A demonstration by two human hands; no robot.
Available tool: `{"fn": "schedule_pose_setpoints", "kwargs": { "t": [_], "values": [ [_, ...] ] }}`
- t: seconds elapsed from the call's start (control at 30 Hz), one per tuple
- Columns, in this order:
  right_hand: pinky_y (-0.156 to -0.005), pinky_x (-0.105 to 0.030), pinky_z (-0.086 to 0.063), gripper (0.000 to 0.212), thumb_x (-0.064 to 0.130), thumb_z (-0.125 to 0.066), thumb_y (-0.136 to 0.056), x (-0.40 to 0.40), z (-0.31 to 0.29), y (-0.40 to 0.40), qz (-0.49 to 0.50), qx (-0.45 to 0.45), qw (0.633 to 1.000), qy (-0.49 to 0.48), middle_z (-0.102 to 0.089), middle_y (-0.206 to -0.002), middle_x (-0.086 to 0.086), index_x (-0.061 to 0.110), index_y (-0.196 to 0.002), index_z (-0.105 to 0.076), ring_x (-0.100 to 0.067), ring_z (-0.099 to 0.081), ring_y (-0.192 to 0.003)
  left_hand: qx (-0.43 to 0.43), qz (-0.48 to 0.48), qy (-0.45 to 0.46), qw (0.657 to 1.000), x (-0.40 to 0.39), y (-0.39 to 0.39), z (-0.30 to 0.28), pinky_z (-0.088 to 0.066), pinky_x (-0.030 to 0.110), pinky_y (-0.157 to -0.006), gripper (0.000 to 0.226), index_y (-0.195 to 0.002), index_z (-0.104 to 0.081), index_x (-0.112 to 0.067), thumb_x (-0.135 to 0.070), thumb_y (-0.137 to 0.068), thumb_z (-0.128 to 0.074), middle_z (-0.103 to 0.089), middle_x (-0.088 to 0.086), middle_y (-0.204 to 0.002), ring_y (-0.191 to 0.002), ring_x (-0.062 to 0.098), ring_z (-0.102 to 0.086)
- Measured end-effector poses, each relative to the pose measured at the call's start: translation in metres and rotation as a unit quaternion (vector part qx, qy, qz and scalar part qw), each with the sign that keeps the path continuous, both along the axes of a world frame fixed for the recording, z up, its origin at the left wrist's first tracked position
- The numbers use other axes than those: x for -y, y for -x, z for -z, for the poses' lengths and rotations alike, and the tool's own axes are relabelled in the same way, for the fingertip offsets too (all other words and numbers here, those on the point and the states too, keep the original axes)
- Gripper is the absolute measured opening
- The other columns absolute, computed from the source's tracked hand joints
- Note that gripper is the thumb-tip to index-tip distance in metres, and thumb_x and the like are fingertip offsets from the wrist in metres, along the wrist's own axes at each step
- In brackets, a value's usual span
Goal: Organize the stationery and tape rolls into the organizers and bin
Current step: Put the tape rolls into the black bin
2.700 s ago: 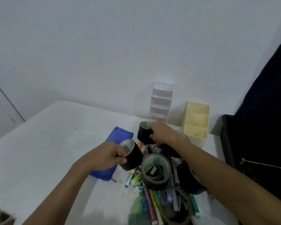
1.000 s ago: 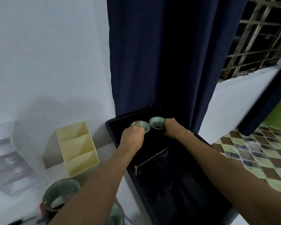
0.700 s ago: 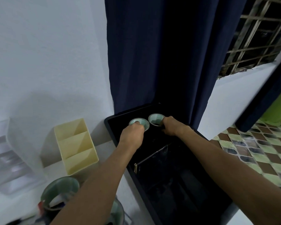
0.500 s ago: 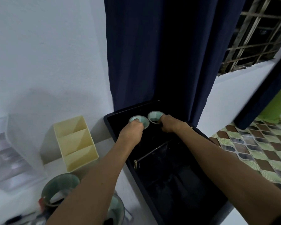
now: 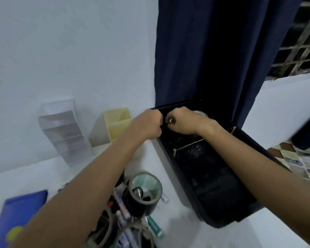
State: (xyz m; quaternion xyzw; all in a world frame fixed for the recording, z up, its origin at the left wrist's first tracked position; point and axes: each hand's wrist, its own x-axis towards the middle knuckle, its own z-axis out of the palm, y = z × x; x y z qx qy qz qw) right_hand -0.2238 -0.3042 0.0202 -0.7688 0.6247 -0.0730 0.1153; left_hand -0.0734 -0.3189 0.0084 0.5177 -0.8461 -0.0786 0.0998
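— Black tape roll (image 5: 143, 192), pale green inside, stands nearest on the white table (image 5: 172, 158), on a heap of pens and markers (image 5: 132, 228). A blue pouch (image 5: 16, 212) lies to its left.

— And beyond that?

— The long black bin (image 5: 254, 210) runs along the table's right side, with a thin divider crossing it inside. Both forearms reach over the table to its far end.

— What are the hands doing?

— The left hand (image 5: 147, 125) sits at the bin's far left corner, fingers curled into a fist; whether they hold anything, I cannot tell. The right hand (image 5: 183, 120) is over the bin's far end, fingers curled too, with something small and pale glinting at the fingertips. I cannot make out what it is.

— Any tape in the bin?

— Just behind the right hand, a pale green tape rim (image 5: 200, 113) shows at the far end.

— Farther back?

— A yellow organizer (image 5: 116, 122) and a clear tiered organizer (image 5: 63, 129) stand against the white wall, left of the bin. A dark blue curtain (image 5: 204, 51) hangs behind the bin.
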Motion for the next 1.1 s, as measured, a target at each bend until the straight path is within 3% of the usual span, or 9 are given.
{"fn": "schedule_pose_setpoints", "kwargs": {
  "t": [0.13, 0.27, 0.47, 0.57, 0.67, 0.77, 0.9, 1.0, 1.1],
  "values": [
    [-0.069, -0.019, -0.05, 0.011, 0.025, -0.064, -0.083, -0.06, -0.01, -0.056, -0.174, 0.021, 0.982, -0.066, -0.068, -0.086, 0.009, 0.02, -0.09, -0.07, -0.008, -0.063, -0.079, 0.055, -0.013, -0.054, 0.997, -0.044, -0.078, -0.007, -0.05, 0.03, -0.083, 0.03, -0.1, -0.07, -0.02, -0.005, -0.081, -0.052, -0.066, 0.0, -0.103, -0.098, 0.021, -0.062],
    [-0.076, -0.034, -0.056, 0.03, 0.048, -0.067, -0.079, -0.092, 0.013, -0.077, -0.236, -0.024, 0.956, -0.174, -0.07, -0.091, 0.01, 0.023, -0.096, -0.071, -0.009, -0.065, -0.081, 0.14, -0.024, -0.15, 0.978, -0.085, -0.128, 0.003, -0.049, 0.032, -0.09, 0.04, -0.119, -0.063, -0.023, -0.013, -0.08, -0.058, -0.06, -0.003, -0.118, -0.108, 0.019, -0.057],
    [-0.065, -0.037, -0.054, 0.04, 0.058, -0.068, -0.073, -0.107, 0.039, -0.083, -0.235, -0.051, 0.948, -0.209, -0.07, -0.081, 0.0, 0.019, -0.081, -0.069, -0.016, -0.065, -0.072, 0.1, -0.068, -0.143, 0.982, -0.111, -0.146, 0.012, -0.041, 0.026, -0.091, 0.051, -0.13, -0.056, -0.022, -0.02, -0.08, -0.064, -0.052, 0.002, -0.136, -0.121, 0.021, -0.051],
    [-0.07, -0.037, -0.054, 0.038, 0.052, -0.07, -0.076, -0.115, 0.047, -0.085, -0.235, -0.063, 0.944, -0.221, -0.069, -0.088, -0.001, 0.017, -0.091, -0.069, -0.018, -0.065, -0.078, 0.038, -0.103, -0.098, 0.989, -0.124, -0.152, 0.015, -0.042, 0.025, -0.084, 0.038, -0.117, -0.062, -0.021, -0.02, -0.079, -0.066, -0.055, 0.004, -0.115, -0.109, 0.022, -0.054],
    [-0.061, -0.033, -0.052, 0.023, 0.038, -0.069, -0.081, -0.121, 0.053, -0.085, -0.241, -0.04, 0.945, -0.219, -0.068, -0.084, -0.004, 0.016, -0.087, -0.068, -0.017, -0.062, -0.066, 0.014, -0.123, -0.122, 0.985, -0.148, -0.162, 0.022, -0.044, 0.025, -0.074, 0.017, -0.095, -0.062, -0.019, -0.025, -0.079, -0.067, -0.054, -0.003, -0.092, -0.09, 0.019, -0.057],
    [-0.055, -0.026, -0.049, 0.018, 0.031, -0.066, -0.085, -0.123, 0.054, -0.087, -0.246, -0.027, 0.945, -0.213, -0.069, -0.087, -0.004, 0.015, -0.093, -0.069, -0.008, -0.055, -0.053, 0.032, -0.146, -0.167, 0.975, -0.168, -0.175, 0.033, -0.044, 0.026, -0.07, 0.026, -0.1, -0.055, -0.02, -0.038, -0.084, -0.063, -0.052, -0.004, -0.091, -0.083, 0.015, -0.054],
    [-0.047, -0.016, -0.042, 0.018, 0.027, -0.064, -0.088, -0.127, 0.057, -0.089, -0.26, -0.036, 0.947, -0.186, -0.068, -0.085, -0.005, 0.011, -0.094, -0.068, -0.005, -0.051, -0.048, 0.052, -0.139, -0.235, 0.961, -0.18, -0.19, 0.04, -0.049, 0.029, -0.083, 0.039, -0.115, -0.054, -0.025, -0.047, -0.084, -0.063, -0.058, -0.004, -0.108, -0.094, 0.015, -0.057],
    [-0.05, -0.024, -0.051, 0.012, 0.023, -0.062, -0.089, -0.128, 0.058, -0.086, -0.26, -0.027, 0.949, -0.174, -0.063, -0.077, -0.002, 0.012, -0.085, -0.064, -0.009, -0.057, -0.052, 0.087, -0.119, -0.25, 0.957, -0.181, -0.197, 0.045, -0.051, 0.029, -0.078, 0.025, -0.105, -0.064, -0.02, -0.038, -0.088, -0.058, -0.067, -0.001, -0.101, -0.086, 0.014, -0.062],
    [-0.056, -0.033, -0.052, 0.021, 0.021, -0.062, -0.089, -0.123, 0.052, -0.08, -0.241, -0.02, 0.959, -0.147, -0.056, -0.071, 0.003, 0.018, -0.07, -0.054, -0.015, -0.059, -0.06, 0.117, -0.115, -0.252, 0.954, -0.179, -0.195, 0.037, -0.045, 0.026, -0.062, 0.022, -0.09, -0.067, -0.011, -0.028, -0.09, -0.054, -0.065, 0.002, -0.078, -0.062, 0.011, -0.056]
  ]
}}
